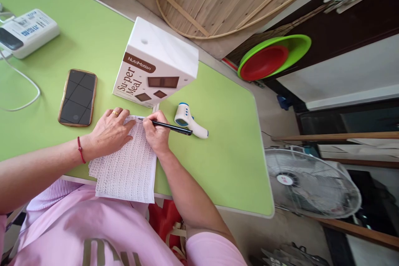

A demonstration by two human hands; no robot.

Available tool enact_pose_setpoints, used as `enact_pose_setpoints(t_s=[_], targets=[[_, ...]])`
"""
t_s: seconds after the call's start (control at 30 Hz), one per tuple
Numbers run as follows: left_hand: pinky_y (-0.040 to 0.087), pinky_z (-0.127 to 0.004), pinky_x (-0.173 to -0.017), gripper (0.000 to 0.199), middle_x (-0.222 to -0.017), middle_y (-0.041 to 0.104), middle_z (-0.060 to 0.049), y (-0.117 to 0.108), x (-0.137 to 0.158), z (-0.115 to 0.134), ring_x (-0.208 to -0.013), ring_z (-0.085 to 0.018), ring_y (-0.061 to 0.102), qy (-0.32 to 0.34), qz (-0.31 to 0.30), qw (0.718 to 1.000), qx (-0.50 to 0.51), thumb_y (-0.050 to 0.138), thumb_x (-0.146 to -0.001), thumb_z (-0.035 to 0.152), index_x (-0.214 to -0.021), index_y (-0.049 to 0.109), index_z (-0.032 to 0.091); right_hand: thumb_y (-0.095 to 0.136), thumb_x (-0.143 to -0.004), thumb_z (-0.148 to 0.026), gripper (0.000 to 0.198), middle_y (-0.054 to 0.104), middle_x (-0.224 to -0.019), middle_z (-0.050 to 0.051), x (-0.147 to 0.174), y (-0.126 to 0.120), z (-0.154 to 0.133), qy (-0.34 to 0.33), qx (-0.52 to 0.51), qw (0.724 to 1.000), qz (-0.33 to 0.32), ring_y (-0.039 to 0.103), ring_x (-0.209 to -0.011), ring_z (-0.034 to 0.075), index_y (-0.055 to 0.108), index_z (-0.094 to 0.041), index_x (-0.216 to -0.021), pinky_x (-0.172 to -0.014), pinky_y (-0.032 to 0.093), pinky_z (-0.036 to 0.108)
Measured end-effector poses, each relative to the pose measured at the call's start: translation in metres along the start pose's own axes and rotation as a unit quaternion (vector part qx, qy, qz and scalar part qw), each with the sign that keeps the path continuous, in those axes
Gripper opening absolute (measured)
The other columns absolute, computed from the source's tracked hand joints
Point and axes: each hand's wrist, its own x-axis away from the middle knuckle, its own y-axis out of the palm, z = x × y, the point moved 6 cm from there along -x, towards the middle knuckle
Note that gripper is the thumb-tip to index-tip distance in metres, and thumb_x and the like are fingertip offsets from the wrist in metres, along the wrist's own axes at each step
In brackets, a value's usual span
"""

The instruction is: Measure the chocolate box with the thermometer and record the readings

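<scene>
A sheet of paper (pixel 129 170) covered in dense handwriting lies at the near edge of the green table (pixel 218 149), hanging partly over it. My left hand (pixel 109 133), with a gold ring and a red wrist cord, presses flat on the paper's upper left. My right hand (pixel 157 131) grips a black pen (pixel 170 126), its tip on the paper's top edge. A white "Super Meal" box (pixel 156 64) stands just beyond both hands.
A white and blue infrared thermometer (pixel 190 120) lies right of the pen. A black phone (pixel 77 97) rests left of the box. A white device (pixel 26 31) with a cable sits far left. A floor fan (pixel 311 185) stands beside the table's right edge.
</scene>
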Motion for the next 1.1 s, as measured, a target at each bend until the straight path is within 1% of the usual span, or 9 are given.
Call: enact_pose_setpoints(t_s=[0.1, 0.23, 0.43, 0.63, 0.8, 0.9, 1.1], targets=[[0.047, -0.046, -0.092, 0.034, -0.130, 0.062, -0.019, 0.0012, 0.0006, 0.0001, -0.118, -0.035, 0.057, 0.008, 0.009, 1.000, -0.004, 0.065, -0.097, 0.033, -0.126, 0.068, 0.015, 0.054, -0.086, -0.028, 0.017, 0.048, -0.060, -0.007, -0.0009, -0.0033, 0.0019, 0.011, 0.010, 1.000, 0.015, 0.045, -0.057, 0.013, 0.046, -0.026, -0.071, -0.059, 0.042, 0.028], [0.047, -0.046, -0.091, 0.033, -0.129, 0.062, -0.019, 0.0012, 0.0008, 0.0005, -0.116, -0.036, 0.057, 0.014, 0.021, 1.000, -0.004, 0.066, -0.097, 0.033, -0.125, 0.068, 0.015, 0.055, -0.085, -0.030, 0.018, 0.048, -0.060, -0.007, -0.0013, -0.0028, 0.0044, 0.020, 0.011, 1.000, 0.006, 0.045, -0.058, 0.014, 0.046, -0.026, -0.070, -0.059, 0.042, 0.028], [0.047, -0.047, -0.094, 0.034, -0.131, 0.062, -0.020, 0.0005, 0.0000, 0.0014, -0.119, -0.036, 0.057, 0.010, 0.003, 1.000, -0.001, 0.063, -0.099, 0.032, -0.127, 0.068, 0.014, 0.055, -0.085, -0.031, 0.017, 0.049, -0.061, -0.007, -0.0006, -0.0007, 0.0047, 0.020, 0.023, 1.000, -0.006, 0.046, -0.059, 0.013, 0.047, -0.026, -0.071, -0.059, 0.043, 0.028], [0.047, -0.047, -0.095, 0.035, -0.133, 0.061, -0.019, 0.0017, -0.0002, 0.0008, -0.120, -0.036, 0.056, 0.002, -0.013, 1.000, -0.007, 0.063, -0.099, 0.033, -0.130, 0.067, 0.015, 0.055, -0.084, -0.030, 0.015, 0.050, -0.059, -0.007, -0.0008, -0.0016, 0.0030, 0.016, 0.011, 1.000, -0.006, 0.046, -0.057, 0.013, 0.048, -0.026, -0.071, -0.057, 0.042, 0.028], [0.048, -0.047, -0.093, 0.034, -0.130, 0.062, -0.020, -0.0003, 0.0004, 0.0015, -0.117, -0.036, 0.057, 0.014, 0.009, 1.000, -0.005, 0.063, -0.098, 0.033, -0.126, 0.068, 0.015, 0.056, -0.084, -0.029, 0.016, 0.050, -0.060, -0.007, -0.0013, -0.0014, 0.0030, 0.020, 0.013, 1.000, -0.016, 0.046, -0.058, 0.013, 0.047, -0.026, -0.071, -0.058, 0.042, 0.027], [0.047, -0.047, -0.092, 0.034, -0.130, 0.062, -0.019, 0.0005, 0.0005, 0.0010, -0.117, -0.036, 0.057, 0.012, 0.009, 1.000, -0.007, 0.063, -0.098, 0.033, -0.127, 0.067, 0.015, 0.056, -0.083, -0.029, 0.017, 0.047, -0.058, -0.008, -0.0016, -0.0008, 0.0021, 0.016, 0.008, 1.000, -0.019, 0.044, -0.055, 0.013, 0.046, -0.026, -0.070, -0.056, 0.041, 0.027], [0.046, -0.043, -0.090, 0.030, -0.127, 0.063, -0.017, 0.0006, 0.0008, 0.0003, -0.115, -0.033, 0.056, 0.019, 0.028, 0.999, -0.012, 0.064, -0.097, 0.034, -0.122, 0.068, 0.017, 0.054, -0.084, -0.030, 0.018, 0.048, -0.058, -0.007, -0.0012, -0.0023, 0.0029, 0.023, 0.017, 1.000, -0.003, 0.045, -0.056, 0.013, 0.045, -0.027, -0.069, -0.057, 0.042, 0.028]])
